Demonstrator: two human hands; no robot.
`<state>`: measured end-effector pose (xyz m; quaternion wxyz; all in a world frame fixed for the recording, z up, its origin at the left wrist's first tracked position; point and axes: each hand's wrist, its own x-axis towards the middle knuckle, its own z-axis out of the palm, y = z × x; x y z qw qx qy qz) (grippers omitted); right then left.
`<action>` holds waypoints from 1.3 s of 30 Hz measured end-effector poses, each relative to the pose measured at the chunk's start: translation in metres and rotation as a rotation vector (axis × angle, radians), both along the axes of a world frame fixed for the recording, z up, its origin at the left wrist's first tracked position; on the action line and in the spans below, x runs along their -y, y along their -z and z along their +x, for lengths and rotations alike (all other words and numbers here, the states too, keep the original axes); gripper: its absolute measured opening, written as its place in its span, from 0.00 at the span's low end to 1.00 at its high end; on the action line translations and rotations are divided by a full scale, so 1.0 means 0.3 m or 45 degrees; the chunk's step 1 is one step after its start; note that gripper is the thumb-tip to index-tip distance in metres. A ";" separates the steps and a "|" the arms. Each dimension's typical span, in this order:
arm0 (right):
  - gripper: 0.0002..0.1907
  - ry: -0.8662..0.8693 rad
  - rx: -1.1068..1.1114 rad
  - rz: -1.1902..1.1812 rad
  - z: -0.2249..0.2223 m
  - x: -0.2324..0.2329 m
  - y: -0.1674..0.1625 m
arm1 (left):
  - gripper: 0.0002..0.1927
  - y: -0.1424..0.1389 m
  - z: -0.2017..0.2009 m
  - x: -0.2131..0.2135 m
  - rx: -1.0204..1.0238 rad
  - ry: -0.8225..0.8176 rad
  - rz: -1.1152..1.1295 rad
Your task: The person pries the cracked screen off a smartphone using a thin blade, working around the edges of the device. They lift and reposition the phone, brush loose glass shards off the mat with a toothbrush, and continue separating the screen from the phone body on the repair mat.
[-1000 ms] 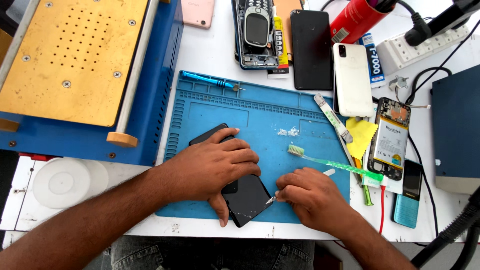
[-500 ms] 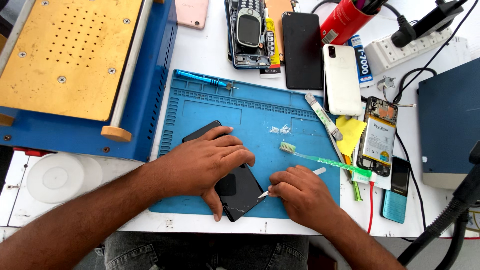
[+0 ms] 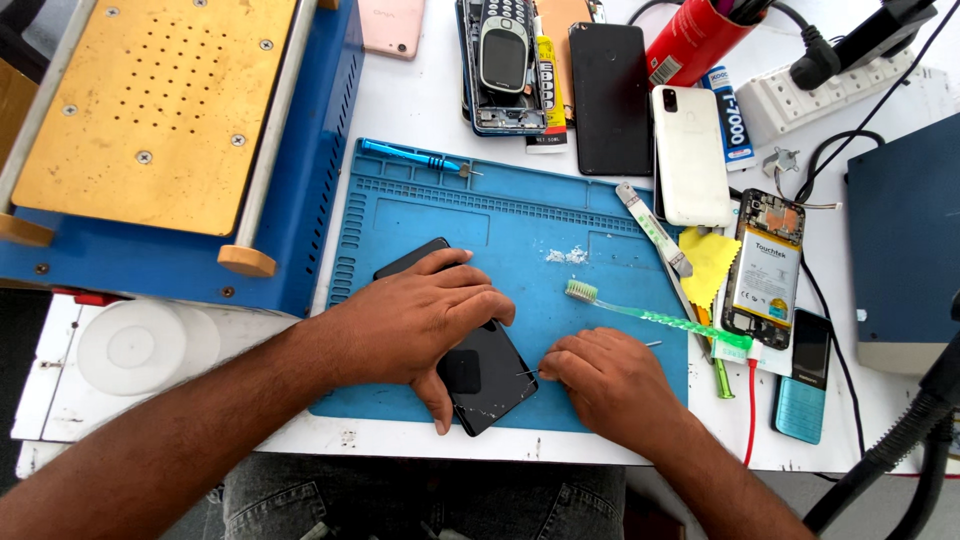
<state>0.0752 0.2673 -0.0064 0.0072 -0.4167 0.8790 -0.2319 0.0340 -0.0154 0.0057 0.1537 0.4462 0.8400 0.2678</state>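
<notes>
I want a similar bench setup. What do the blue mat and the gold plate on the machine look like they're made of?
The blue mat looks like soft silicone or rubber: matte, with moulded compartments and ridges. The gold plate appears to be metal, possibly anodised aluminium: flat, satin sheen, drilled holes and screws. The left hand presses a black phone onto the mat.
</notes>
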 end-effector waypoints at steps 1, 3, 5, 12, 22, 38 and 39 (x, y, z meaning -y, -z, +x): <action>0.10 0.011 0.015 0.024 -0.002 0.000 -0.003 | 0.63 -0.002 -0.001 0.001 0.001 -0.003 -0.003; 0.10 0.050 0.051 -0.089 0.001 -0.006 -0.016 | 0.63 -0.005 0.001 0.003 0.008 -0.001 0.006; 0.13 0.062 0.085 -0.150 0.007 -0.015 -0.031 | 0.63 -0.008 0.001 0.004 0.008 -0.002 0.026; 0.14 -0.036 0.005 -0.058 0.025 -0.011 -0.056 | 0.64 -0.011 -0.003 0.000 -0.009 -0.009 0.011; 0.18 -0.276 -0.194 0.218 0.004 0.005 -0.140 | 0.62 -0.022 -0.009 0.000 0.018 -0.002 0.001; 0.09 -0.146 0.147 0.385 -0.023 0.034 -0.111 | 0.64 -0.016 -0.017 0.002 -0.030 0.036 0.057; 0.09 -0.087 0.134 0.367 -0.034 0.041 -0.105 | 0.63 -0.016 -0.015 0.002 -0.013 0.023 0.044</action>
